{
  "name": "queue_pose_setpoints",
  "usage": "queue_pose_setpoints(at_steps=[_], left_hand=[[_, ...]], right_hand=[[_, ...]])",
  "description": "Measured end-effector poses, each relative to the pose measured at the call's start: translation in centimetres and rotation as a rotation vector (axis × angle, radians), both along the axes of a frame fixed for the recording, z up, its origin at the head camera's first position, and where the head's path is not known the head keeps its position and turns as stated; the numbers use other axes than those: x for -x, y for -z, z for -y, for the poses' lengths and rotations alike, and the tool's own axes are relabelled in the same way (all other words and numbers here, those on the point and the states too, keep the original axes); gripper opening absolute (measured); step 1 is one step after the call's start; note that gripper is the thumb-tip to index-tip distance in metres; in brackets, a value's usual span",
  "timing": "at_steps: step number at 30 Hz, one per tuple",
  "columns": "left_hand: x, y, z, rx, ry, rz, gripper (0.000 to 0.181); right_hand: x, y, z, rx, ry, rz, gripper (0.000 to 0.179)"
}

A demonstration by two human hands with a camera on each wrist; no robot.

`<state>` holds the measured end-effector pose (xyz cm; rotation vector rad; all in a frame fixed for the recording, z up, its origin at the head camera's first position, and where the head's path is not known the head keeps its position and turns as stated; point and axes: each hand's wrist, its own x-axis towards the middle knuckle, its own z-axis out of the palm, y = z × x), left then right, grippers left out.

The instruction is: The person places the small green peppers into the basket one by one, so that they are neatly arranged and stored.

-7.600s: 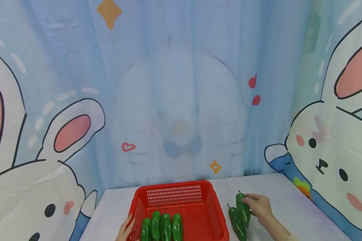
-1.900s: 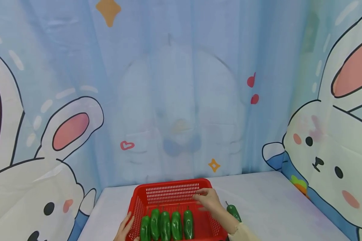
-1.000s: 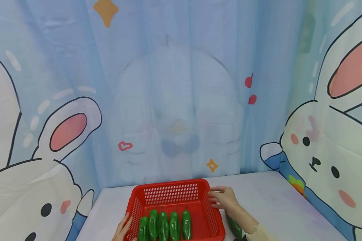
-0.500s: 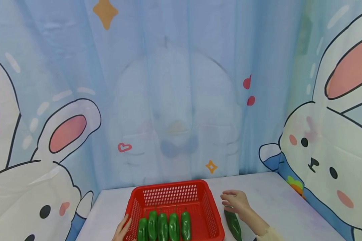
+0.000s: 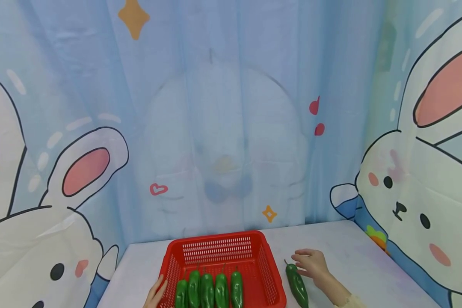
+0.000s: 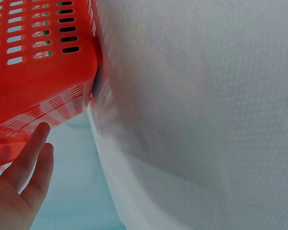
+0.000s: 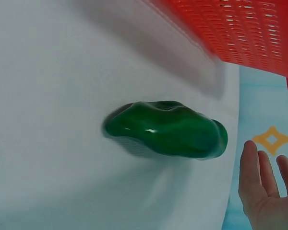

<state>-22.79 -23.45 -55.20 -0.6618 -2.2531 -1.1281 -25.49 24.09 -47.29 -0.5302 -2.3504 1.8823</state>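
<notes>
Several green peppers (image 5: 207,291) lie side by side, stems away from me, in a red plastic basket (image 5: 215,238). My left hand (image 5: 154,295) holds the basket's left side, two fingers reaching along the outer wall in the left wrist view; its thumb is mostly cut off there. On the white table to the right of the basket lies one more green pepper (image 5: 297,284), seen close up in the right wrist view (image 7: 168,130). My right hand (image 5: 312,264) hovers by that pepper's stem end, fingers loosely spread, holding nothing.
A white cloth-covered table (image 5: 346,256) carries the basket. Behind it hangs a pale blue curtain (image 5: 223,107) printed with rabbits, stars and hearts. The basket's slotted wall (image 7: 245,36) stands close beside the lone pepper.
My right hand has placed a pepper at the right end of the basket's row, then moved back right to the last pepper on the table. My left hand has stayed at the basket.
</notes>
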Motion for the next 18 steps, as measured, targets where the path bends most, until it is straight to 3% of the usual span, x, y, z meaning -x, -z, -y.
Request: queue_pose_setpoints(at_steps=[6, 12, 15, 18], left_hand=[[-0.3, -0.3, -0.2, 0.048, -0.087, -0.014, 0.059], [0.1, -0.1, 0.2, 0.067, -0.053, -0.05, 0.059], [0.0, -0.1, 0.2, 0.049, -0.028, -0.023, 0.058], [-0.2, -0.4, 0.0, 0.063, -0.056, 0.029, 0.058]], right_hand=[[0.5, 1.3, -0.2, -0.053, 0.012, 0.045, 0.042], [0.6, 2.9, 0.0, -0.189, -0.002, 0.073, 0.05], [0.5, 3.5, 0.1, -0.228, -0.02, 0.082, 0.054], [0.5, 3.7, 0.3, -0.237, -0.018, 0.09, 0.057]])
